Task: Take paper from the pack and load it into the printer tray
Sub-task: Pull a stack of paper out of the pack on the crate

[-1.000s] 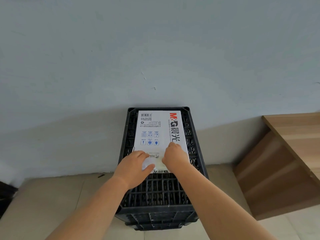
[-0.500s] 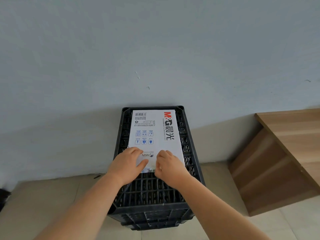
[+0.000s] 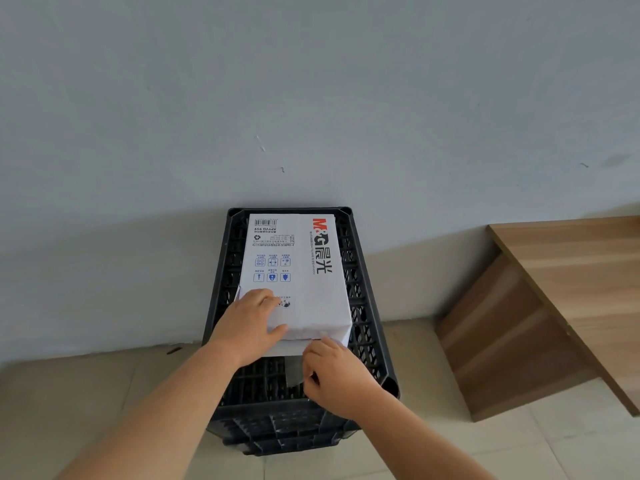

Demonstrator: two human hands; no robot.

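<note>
A white pack of paper [image 3: 304, 271] with a red and black logo and blue icons lies flat on top of an upturned black plastic crate [image 3: 363, 327]. My left hand [image 3: 247, 329] presses flat on the near left part of the pack, thumb along its near edge. My right hand [image 3: 334, 372] is at the pack's near end, fingers pinched on a flap of wrapper [image 3: 294, 370] that hangs over the crate's top. No printer or tray is in view.
The crate stands on a beige tiled floor [image 3: 86, 403] against a pale blue-grey wall [image 3: 311, 98]. A wooden table [image 3: 571, 265] with a side panel stands to the right, its edge close to the crate.
My right hand has come off the top of the pack and moved nearer to me, pulling a wrapper flap out from the near end. My left hand stays pressed on the pack.
</note>
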